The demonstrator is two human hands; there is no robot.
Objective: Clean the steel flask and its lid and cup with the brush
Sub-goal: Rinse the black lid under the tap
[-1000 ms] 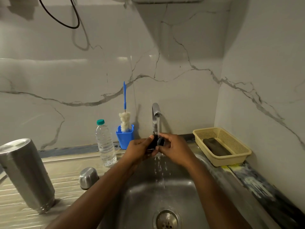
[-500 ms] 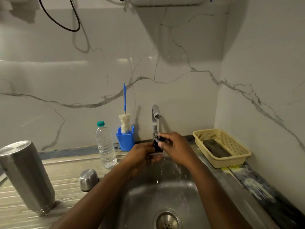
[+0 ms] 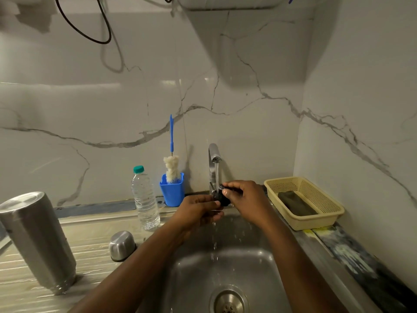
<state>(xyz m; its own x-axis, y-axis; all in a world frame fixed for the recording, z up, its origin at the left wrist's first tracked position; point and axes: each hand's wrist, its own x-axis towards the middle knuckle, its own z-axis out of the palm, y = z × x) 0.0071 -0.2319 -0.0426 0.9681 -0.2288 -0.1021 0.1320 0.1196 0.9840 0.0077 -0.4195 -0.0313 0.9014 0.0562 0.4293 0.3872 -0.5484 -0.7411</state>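
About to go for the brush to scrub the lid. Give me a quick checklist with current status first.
1. Lid held over sink: ok, left hand and right hand grip it.
2. Water on lid: ok, tap stream lands on it.
3. Brush reachable: ok, upright in blue holder beside tap.
4. Hand free for brush: not ok, both hold the lid.
5. Flask and cup clear of sink: ok, both on counter.
6. Lid clean: cannot tell, hands mostly cover it.
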